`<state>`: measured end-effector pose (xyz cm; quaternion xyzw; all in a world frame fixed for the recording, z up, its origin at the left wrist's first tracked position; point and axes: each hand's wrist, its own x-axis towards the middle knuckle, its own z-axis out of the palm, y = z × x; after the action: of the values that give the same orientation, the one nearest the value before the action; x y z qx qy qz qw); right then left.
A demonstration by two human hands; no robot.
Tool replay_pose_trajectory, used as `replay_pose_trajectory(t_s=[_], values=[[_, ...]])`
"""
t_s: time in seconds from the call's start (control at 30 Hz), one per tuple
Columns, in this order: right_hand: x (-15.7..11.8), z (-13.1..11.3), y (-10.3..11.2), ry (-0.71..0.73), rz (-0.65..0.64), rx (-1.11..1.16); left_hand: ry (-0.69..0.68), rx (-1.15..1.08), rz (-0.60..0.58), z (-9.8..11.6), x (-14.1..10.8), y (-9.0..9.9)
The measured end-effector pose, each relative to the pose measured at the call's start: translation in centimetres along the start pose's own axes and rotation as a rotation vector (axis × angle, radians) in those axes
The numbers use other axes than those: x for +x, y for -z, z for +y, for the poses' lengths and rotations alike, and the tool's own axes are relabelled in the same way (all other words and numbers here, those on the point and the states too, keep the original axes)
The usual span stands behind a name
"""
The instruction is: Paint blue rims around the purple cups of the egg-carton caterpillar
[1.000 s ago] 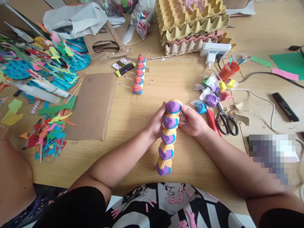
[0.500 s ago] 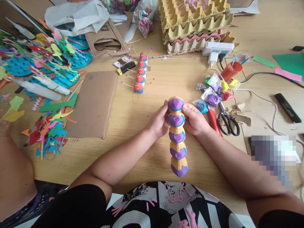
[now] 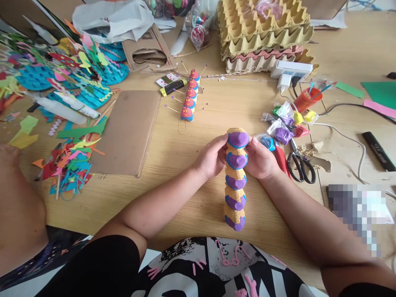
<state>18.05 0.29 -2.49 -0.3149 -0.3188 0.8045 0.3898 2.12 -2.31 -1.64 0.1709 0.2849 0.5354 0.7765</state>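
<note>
Between my two hands is an egg-carton strip (image 3: 235, 181) of several humps, each covered in purple clay with a blue border on tan card. My left hand (image 3: 213, 156) grips its far end from the left side, and my right hand (image 3: 261, 159) pinches the same end from the right. The near end points toward my body. Fingertips behind the strip are partly hidden. Beyond it on the table stands a finished-looking egg-carton caterpillar (image 3: 190, 95) with red and blue humps, drawn smiles and cotton swabs sticking out from its sides.
Scissors (image 3: 300, 165), a red cutter (image 3: 281, 161) and bagged clay (image 3: 283, 134) lie right, near an orange cup (image 3: 307, 99) and power strip (image 3: 292, 70). Egg trays (image 3: 266, 37) are stacked behind. Cardboard (image 3: 126, 132) and paper scraps (image 3: 71, 165) lie left, by another person's arm (image 3: 21, 206).
The view has shifted slightly, so the table things sit further right. Both hands keep hold of the strip, which has tilted a little.
</note>
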Motion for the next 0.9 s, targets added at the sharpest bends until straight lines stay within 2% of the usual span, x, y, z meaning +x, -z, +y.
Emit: replay_pose_trajectory(t_s=[0.1, 0.27, 0.57, 0.9], values=[[0.0, 0.1, 0.0, 0.084, 0.018, -0.030, 0.004, -0.008, 0.015, 0.1, 0.0, 0.0], [0.0, 0.0, -0.4, 0.085, 0.018, -0.024, 0.050, -0.015, 0.002, 0.2, 0.2, 0.5], [-0.1, -0.3, -0.4, 0.036, 0.013, -0.014, 0.030, 0.012, -0.060, -0.1, 0.3, 1.1], [-0.3, 0.0, -0.5, 0.044, -0.048, -0.002, -0.076, 0.046, -0.052, -0.4, 0.3, 1.3]])
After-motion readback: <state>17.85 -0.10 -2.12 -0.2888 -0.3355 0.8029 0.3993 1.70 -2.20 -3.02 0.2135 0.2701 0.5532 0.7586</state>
